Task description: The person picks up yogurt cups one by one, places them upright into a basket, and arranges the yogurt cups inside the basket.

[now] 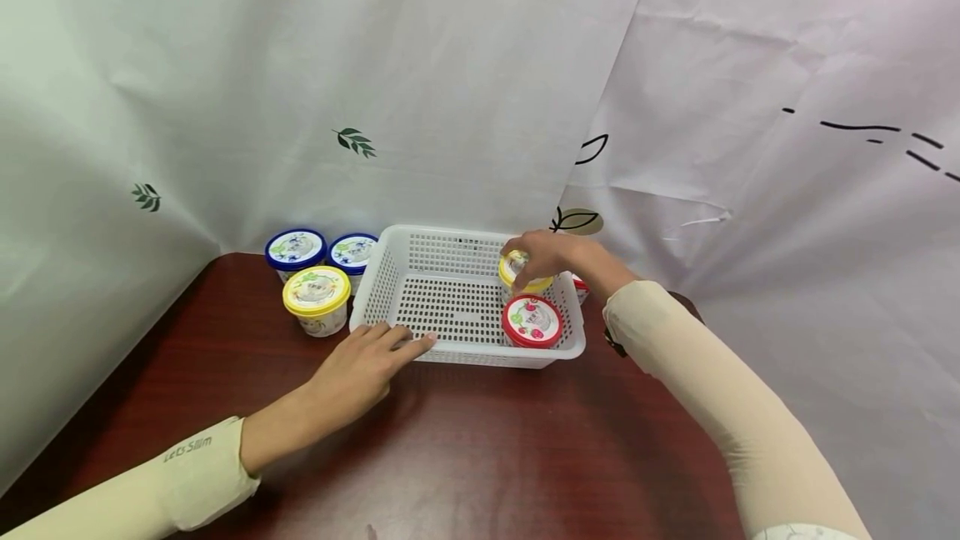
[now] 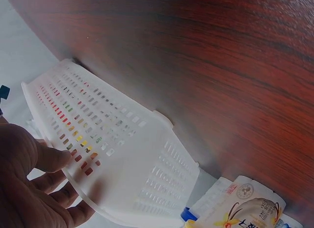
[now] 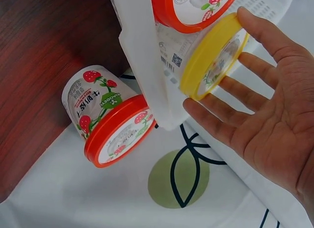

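A white perforated basket (image 1: pixel 468 354) stands on the table. My left hand (image 1: pixel 367 367) holds its near rim toward the left corner; in the left wrist view the thumb (image 2: pixel 53 159) lies against the outer wall and the other fingertips meet the rim. Inside the basket's right end are a yellow-lidded tub (image 3: pixel 216 61) and, nearer me, a red-lidded tub (image 1: pixel 532 322). My right hand (image 3: pixel 270 95) is over the yellow-lidded tub, its spread fingers around the lid and touching its edge. The palm is clear of the lid.
Left of the basket stand two blue-lidded tubs (image 1: pixel 296 249) (image 1: pixel 353 252) and another yellow-lidded tub (image 1: pixel 317 290). Outside the right wall is a strawberry tub with a red lid (image 3: pixel 105 110). A white printed sheet (image 1: pixel 480 107) hangs behind the dark red wooden table (image 1: pixel 487 448).
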A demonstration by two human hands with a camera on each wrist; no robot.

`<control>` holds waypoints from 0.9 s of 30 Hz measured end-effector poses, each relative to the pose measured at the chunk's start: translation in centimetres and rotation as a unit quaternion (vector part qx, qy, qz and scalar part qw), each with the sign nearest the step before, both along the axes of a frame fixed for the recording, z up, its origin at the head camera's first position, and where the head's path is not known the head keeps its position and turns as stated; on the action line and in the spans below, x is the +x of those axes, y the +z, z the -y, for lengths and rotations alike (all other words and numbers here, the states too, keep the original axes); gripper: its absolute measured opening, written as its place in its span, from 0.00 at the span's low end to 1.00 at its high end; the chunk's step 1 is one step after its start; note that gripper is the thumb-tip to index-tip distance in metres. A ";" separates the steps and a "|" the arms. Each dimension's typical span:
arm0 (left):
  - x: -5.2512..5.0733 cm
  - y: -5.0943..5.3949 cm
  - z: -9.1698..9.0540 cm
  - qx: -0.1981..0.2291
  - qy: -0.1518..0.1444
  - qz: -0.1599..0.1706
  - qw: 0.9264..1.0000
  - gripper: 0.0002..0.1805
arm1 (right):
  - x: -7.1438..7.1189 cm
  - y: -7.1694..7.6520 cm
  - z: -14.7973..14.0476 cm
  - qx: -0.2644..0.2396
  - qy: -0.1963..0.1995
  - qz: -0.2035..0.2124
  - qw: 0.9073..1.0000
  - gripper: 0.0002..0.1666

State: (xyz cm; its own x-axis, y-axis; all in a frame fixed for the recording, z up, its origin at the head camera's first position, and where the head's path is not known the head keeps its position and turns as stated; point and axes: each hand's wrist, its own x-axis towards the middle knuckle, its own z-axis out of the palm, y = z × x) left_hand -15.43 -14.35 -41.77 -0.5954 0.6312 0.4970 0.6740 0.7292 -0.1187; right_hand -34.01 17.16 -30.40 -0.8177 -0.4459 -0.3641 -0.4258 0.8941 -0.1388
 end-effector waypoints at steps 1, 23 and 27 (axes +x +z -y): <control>0.0 0.0 0.0 0.001 -0.001 0.000 1.000 0.40 | 0.0 -0.1 0.0 0.001 0.004 -0.001 1.000 0.47; 0.1 0.1 -0.1 0.001 0.005 0.007 1.000 0.39 | -0.5 -1.3 0.0 0.000 -0.005 0.009 1.000 0.47; 0.2 0.1 0.0 0.000 0.006 0.009 1.000 0.39 | -0.5 -1.4 0.0 -0.007 -0.008 0.011 1.000 0.47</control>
State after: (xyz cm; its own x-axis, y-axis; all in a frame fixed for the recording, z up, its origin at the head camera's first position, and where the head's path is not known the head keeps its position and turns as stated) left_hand -15.25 -14.30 -41.66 -0.6122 0.6243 0.4853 0.6670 0.7373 -0.1070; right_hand -34.53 17.18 -31.81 -0.8162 -0.4380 -0.3768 -0.4081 0.8987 -0.1606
